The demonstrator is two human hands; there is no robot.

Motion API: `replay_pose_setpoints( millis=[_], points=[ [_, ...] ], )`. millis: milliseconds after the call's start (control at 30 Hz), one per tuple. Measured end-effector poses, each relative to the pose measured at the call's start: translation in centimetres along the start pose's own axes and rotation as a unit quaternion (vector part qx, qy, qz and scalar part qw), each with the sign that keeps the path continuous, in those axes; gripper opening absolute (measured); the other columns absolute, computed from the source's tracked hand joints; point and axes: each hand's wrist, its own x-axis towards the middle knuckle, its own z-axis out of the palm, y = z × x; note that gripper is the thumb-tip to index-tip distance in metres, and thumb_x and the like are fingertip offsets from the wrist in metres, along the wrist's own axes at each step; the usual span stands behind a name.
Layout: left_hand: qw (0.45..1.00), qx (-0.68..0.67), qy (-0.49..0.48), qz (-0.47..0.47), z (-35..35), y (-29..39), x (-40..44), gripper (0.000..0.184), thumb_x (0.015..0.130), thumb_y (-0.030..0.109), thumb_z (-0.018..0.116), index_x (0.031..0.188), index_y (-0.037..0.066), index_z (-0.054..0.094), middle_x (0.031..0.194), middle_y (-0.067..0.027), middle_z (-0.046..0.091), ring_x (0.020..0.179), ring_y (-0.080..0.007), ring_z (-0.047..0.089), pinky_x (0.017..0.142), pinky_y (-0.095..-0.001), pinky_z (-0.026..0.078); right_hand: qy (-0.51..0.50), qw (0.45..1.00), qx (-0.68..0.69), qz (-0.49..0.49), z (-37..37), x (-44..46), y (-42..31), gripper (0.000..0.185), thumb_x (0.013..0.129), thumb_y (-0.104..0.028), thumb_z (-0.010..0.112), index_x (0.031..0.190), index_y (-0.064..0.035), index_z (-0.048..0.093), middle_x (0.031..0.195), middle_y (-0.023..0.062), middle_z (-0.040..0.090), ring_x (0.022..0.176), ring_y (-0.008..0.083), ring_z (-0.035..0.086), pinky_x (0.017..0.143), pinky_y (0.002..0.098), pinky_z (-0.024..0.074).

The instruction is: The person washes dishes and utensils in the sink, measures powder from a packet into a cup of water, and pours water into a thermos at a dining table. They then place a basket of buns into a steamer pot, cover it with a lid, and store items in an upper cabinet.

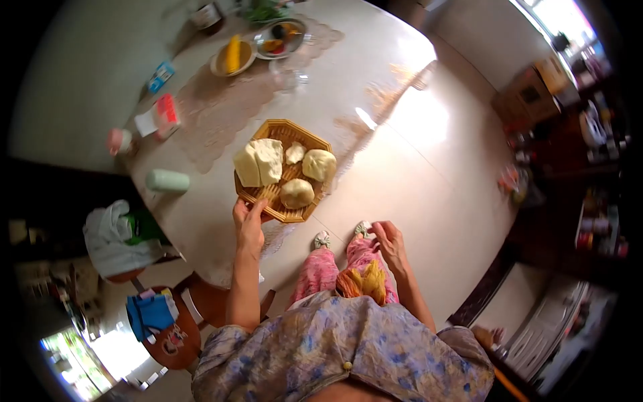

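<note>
My left hand grips the near edge of an octagonal woven basket, with the thumb over the rim. The basket is held out over the table's edge. In it lie a large pale block of steamed bread that looks split down the middle, two rounded steamed buns and a small torn piece. My right hand hangs in front of my legs, away from the basket, its fingers loosely bent and apart with nothing seen in them.
On the table are a bowl with a yellow item, a metal dish, a green bottle, a red-and-white box and a jar. Chairs stand left; cardboard boxes and shelves line the right.
</note>
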Motion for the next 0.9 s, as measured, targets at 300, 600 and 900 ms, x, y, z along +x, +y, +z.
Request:
replay_pose_setpoints(
  millis=[300,600,900],
  points=[
    [0.953,0.049,-0.281,-0.107,17.1,-7.1,-10.1,0.028,0.076,-0.004,0.055,0.104,-0.001,0.052,0.096,-0.0067,0.060,0.085,-0.0143,0.058,0.078,-0.0277,0.048,0.077,0.982,0.165,-0.051,-12.3,-9.2,-1.5,0.047,0.086,-0.027,0.056,0.120,0.0012,0.040,0.102,0.0122,0.056,0.074,0.0165,0.058,0.056,0.0264,0.0502],
    [0.843,0.152,-0.483,-0.181,38.2,-16.7,-29.8,0.028,0.080,0.010,0.061,0.105,0.002,0.050,0.089,-0.0074,0.061,0.073,-0.0159,0.063,0.057,-0.0273,0.054,0.248,0.891,0.357,-0.130,-31.5,-24.2,7.1,0.052,0.090,-0.028,0.047,0.127,0.0005,0.025,0.103,0.0142,0.052,0.079,0.0235,0.062,0.058,0.0327,0.0564],
    [0.670,0.235,-0.668,-0.225,53.0,-25.6,-45.7,0.020,0.079,0.008,0.058,0.097,0.002,0.052,0.080,-0.0069,0.062,0.060,-0.0115,0.060,0.052,-0.0209,0.052,0.540,0.729,0.397,-0.138,-43.5,-32.5,17.9,0.030,0.089,-0.027,0.053,0.089,0.0025,0.052,0.083,0.0051,0.048,0.076,0.0108,0.043,0.067,0.0274,0.0400]
  ],
)
